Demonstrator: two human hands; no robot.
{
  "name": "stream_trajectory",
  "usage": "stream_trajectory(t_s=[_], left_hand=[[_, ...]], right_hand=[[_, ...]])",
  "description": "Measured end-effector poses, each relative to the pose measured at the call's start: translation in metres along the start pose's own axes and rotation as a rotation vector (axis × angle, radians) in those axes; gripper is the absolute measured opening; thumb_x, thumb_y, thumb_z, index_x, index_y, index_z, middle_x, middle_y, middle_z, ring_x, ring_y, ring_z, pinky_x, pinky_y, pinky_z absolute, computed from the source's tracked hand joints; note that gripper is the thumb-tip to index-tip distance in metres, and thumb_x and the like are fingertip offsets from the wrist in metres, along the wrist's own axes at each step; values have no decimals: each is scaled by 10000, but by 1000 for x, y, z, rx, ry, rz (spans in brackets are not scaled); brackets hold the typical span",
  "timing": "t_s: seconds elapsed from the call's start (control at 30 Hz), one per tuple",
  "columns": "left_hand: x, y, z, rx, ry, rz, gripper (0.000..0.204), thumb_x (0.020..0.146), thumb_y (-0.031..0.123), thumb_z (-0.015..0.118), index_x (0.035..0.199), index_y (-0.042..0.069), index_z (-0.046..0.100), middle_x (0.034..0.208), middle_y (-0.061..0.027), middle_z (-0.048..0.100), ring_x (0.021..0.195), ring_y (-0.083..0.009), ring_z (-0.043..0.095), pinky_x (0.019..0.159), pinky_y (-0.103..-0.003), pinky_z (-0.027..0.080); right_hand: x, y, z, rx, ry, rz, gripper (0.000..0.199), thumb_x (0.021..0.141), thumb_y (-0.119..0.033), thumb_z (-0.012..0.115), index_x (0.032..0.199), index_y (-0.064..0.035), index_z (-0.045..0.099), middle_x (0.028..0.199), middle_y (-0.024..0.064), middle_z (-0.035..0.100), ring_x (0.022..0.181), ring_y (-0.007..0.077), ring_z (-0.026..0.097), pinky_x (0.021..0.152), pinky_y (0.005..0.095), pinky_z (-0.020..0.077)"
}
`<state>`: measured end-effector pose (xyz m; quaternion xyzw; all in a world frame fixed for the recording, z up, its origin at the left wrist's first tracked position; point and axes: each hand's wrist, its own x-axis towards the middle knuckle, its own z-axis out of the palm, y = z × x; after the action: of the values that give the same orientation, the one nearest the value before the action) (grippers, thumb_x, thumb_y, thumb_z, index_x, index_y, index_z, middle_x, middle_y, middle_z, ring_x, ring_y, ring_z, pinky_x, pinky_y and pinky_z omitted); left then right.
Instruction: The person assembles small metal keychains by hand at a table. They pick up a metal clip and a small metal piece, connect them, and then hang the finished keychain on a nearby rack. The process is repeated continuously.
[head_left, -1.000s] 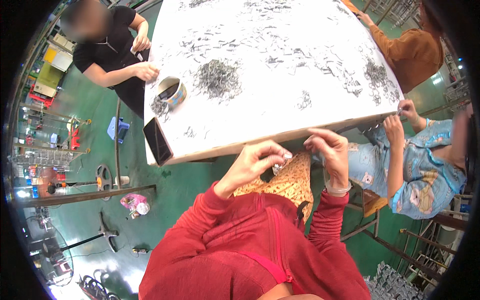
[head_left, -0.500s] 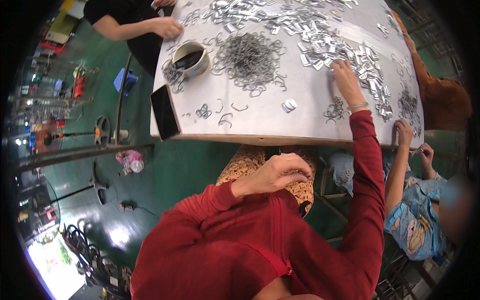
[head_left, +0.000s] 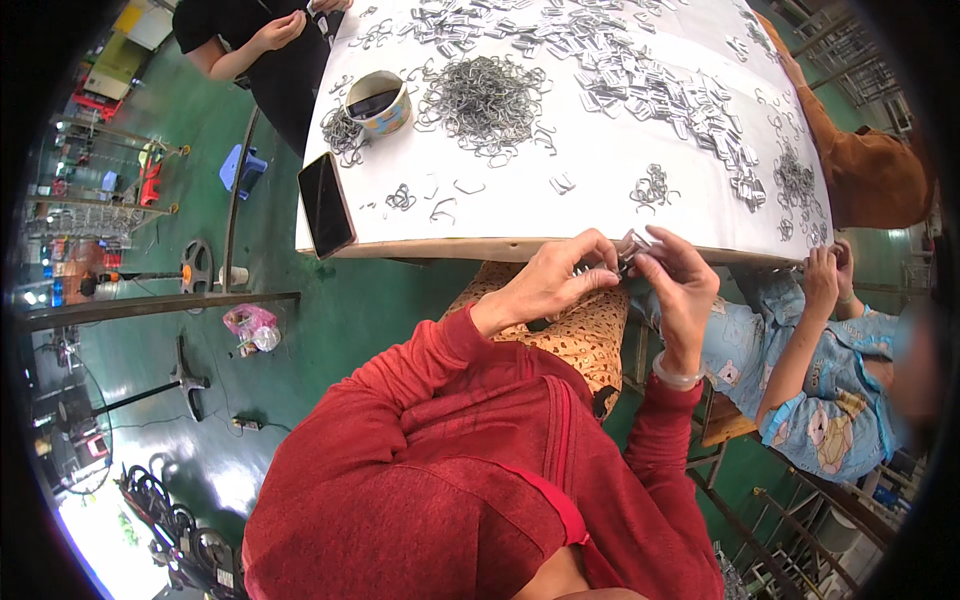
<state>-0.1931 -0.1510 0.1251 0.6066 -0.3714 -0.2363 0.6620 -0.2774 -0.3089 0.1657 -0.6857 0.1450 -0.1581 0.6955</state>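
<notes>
My left hand (head_left: 553,279) and my right hand (head_left: 678,281) meet at the near edge of the white table (head_left: 600,200). Between their fingertips they pinch a small metal buckle piece (head_left: 627,250). Both red sleeves come up from the lower edge. A big heap of bent wire clips (head_left: 485,95) lies on the table farther off, with flat metal buckles (head_left: 640,70) spread to its right. A few loose wire clips (head_left: 655,188) lie just beyond my hands.
A black phone (head_left: 325,204) lies at the table's left corner beside a round tin (head_left: 378,100). A person in black works at the far left (head_left: 250,40). A person in light blue (head_left: 830,370) sits at my right, another in brown (head_left: 870,170) beyond. Green floor with stands lies left.
My right hand has come back from reaching over the table to the near edge. Both hands now meet on a small metal piece. The view has tilted slightly.
</notes>
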Motion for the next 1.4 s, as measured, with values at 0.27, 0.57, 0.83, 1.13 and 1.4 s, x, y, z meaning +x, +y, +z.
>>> stream_trajectory(t_s=[0.27,0.57,0.83,1.13,1.4], left_hand=[[-2,15,4,70,14,13,210,851,167,636,950,44,497,859,-87,614,830,-194,599,739,-324,457],[-10,10,-3,99,-2,-127,273,837,208,659,991,42,505,910,-92,624,870,-204,605,753,-325,456],[33,-20,-62,475,215,-5,153,833,175,624,916,53,664,880,-97,638,824,-243,596,749,-334,470],[111,-92,-121,1268,60,135,108,825,162,587,855,65,624,848,-99,568,868,-271,554,743,-385,469],[76,-36,-80,632,206,33,144,868,109,561,931,-7,620,829,-120,629,755,-210,611,658,-317,482]], right_hand=[[-16,-4,8,-152,130,-87,212,772,69,654,979,26,645,875,45,660,773,83,611,694,201,489],[-21,11,15,120,150,-33,215,767,85,648,977,43,629,887,85,665,790,112,626,712,217,501],[-27,14,12,139,135,16,217,753,95,656,962,43,634,870,80,669,753,95,621,688,206,497],[-23,8,10,83,169,24,180,757,79,659,932,41,650,832,66,668,724,89,618,659,200,492],[-31,8,5,51,228,0,180,770,44,660,950,44,657,832,69,672,725,95,615,672,208,491]])
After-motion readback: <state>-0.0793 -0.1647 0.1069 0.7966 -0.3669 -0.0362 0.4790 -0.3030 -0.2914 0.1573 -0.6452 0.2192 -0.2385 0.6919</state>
